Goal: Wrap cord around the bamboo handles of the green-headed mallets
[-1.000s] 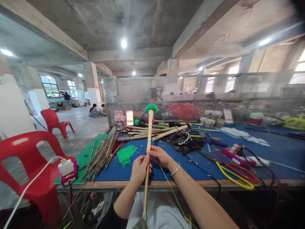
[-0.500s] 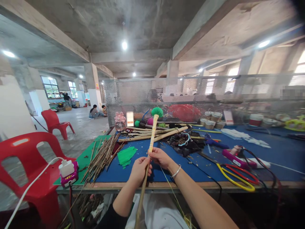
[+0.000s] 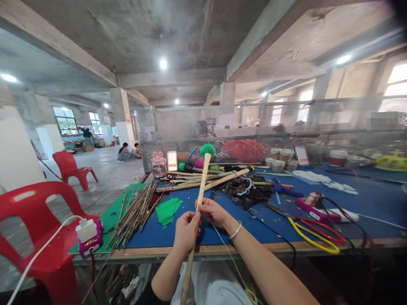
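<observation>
A long stick [image 3: 188,271] slants up from my lap over the table. Its upper part has a pale yellow wrapping [image 3: 203,180], and a round green head [image 3: 207,151] caps the far end. My left hand [image 3: 187,228] is closed round the bare stick just below the wrapping. Close above it, my right hand [image 3: 212,210] pinches the stick at the lower edge of the wrapping. From the right hand a thin yellowish strand [image 3: 229,250] hangs down to a loose bundle at my lap. The fingertips partly hide where the strand meets the stick.
Thin twigs [image 3: 135,212] and a green scrap [image 3: 168,211] lie on the blue tabletop [image 3: 152,237]. Thicker sticks [image 3: 178,185] and dark scraps lie behind. Shears with yellow and red handles [image 3: 313,237] are at right. A red chair [image 3: 41,203] stands left, beside a purple power strip [image 3: 90,241].
The view has shifted slightly. Both hands stay on the stick at the wrapping's lower end, with the left hand's fingers turned a little around it.
</observation>
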Demonstrator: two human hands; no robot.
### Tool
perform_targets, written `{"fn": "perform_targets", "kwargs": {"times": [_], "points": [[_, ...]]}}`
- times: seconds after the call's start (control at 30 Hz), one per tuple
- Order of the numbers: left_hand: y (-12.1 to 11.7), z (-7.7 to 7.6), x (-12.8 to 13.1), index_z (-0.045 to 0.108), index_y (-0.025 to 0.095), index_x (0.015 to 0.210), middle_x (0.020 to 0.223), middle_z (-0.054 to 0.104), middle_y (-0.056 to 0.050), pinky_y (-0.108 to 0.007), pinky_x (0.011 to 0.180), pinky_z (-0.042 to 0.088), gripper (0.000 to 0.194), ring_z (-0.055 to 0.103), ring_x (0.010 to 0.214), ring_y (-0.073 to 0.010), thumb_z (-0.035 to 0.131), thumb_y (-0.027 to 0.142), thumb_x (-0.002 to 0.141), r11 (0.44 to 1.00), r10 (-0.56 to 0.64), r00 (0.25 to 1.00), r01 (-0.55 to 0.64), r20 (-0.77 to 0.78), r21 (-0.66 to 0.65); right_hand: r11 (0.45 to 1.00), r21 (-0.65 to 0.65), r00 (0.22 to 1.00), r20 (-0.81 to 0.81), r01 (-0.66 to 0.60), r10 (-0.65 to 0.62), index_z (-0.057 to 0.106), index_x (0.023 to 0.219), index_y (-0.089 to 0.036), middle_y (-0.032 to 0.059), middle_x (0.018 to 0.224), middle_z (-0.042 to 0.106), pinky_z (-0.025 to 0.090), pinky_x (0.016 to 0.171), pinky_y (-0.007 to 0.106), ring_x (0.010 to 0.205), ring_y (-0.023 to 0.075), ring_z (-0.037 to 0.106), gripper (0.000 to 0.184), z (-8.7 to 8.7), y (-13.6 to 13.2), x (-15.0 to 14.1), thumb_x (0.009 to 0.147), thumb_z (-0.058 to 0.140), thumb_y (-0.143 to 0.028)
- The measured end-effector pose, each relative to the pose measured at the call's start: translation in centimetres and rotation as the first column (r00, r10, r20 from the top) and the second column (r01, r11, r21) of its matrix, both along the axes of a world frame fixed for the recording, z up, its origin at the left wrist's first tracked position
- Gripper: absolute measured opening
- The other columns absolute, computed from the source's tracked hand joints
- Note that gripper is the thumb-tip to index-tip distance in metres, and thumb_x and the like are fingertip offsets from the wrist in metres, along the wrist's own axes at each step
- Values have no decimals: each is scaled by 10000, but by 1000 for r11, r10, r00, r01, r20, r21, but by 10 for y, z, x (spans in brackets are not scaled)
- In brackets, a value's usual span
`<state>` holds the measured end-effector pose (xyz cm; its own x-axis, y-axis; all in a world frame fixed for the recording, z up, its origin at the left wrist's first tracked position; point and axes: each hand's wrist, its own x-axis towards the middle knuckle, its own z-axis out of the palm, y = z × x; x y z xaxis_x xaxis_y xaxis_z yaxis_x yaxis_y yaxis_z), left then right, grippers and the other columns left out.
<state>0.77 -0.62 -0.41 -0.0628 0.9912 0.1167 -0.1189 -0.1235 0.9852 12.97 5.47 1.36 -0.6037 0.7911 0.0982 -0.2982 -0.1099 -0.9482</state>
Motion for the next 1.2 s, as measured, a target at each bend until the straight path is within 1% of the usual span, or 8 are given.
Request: {"fn": "perform_targets", "kwargs": {"times": [0.07,0.27,0.43,0.53,0.63,0.83,1.03,1.2], "points": [[2,-1,1,543,137,705,536,518,17,-177,374,311,393,432,398,-69,563,527,658,1000,17,999,-16,-36,19,999,9,998,37,40,-40,469,749,-158,-110,424,320,52,329,174,333,12,167,316,-2,2,0,625,692,-344],[4,-6,5,575,142,752,595,548,14,-189,506,380,314,469,516,-83,700,357,561,955,243,959,-211,-145,208,992,57,992,42,116,-118,467,704,-146,-86,484,422,124,345,171,342,3,237,358,-6,5,-3,551,745,-312],[3,-4,0,552,135,773,565,541,18,-183,398,349,371,443,415,-66,617,472,634,998,4,1000,-6,26,60,997,48,998,22,53,-55,498,779,-147,-74,512,453,127,358,170,349,8,253,361,-6,3,-1,578,729,-336],[4,-1,-3,528,130,768,566,560,3,-174,365,333,417,434,376,-57,576,527,647,994,-102,992,104,75,-17,1000,29,1000,10,10,-10,502,787,-144,-95,455,384,98,351,173,340,12,221,347,-6,4,1,592,715,-336],[7,-1,-2,526,126,783,530,533,18,-171,353,315,437,415,361,-53,568,539,645,994,-92,995,94,50,-47,999,21,998,33,44,-45,473,706,-147,-108,419,328,55,341,183,328,9,176,308,-7,6,1,595,711,-308],[8,-7,3,522,124,882,574,515,46,-163,470,370,487,469,488,-57,748,344,511,979,137,990,-139,25,148,980,54,981,22,193,-194,442,673,-157,-92,451,393,72,334,190,331,12,215,333,-1,2,-2,550,731,-268],[-3,2,0,321,109,1236,535,568,30,-195,437,395,850,504,428,-94,708,438,555,998,-8,982,-3,189,60,999,14,997,-57,45,-44,451,753,-168,-118,425,301,64,338,175,336,9,151,354,5,-5,2,592,716,-339],[-2,6,-1,243,104,1282,577,603,-14,-192,411,397,841,529,423,-102,634,470,633,997,-76,976,78,206,-2,997,31,997,22,68,-69,449,712,-160,-116,412,321,57,329,178,321,8,161,335,1,-1,0,609,700,-357]]}}
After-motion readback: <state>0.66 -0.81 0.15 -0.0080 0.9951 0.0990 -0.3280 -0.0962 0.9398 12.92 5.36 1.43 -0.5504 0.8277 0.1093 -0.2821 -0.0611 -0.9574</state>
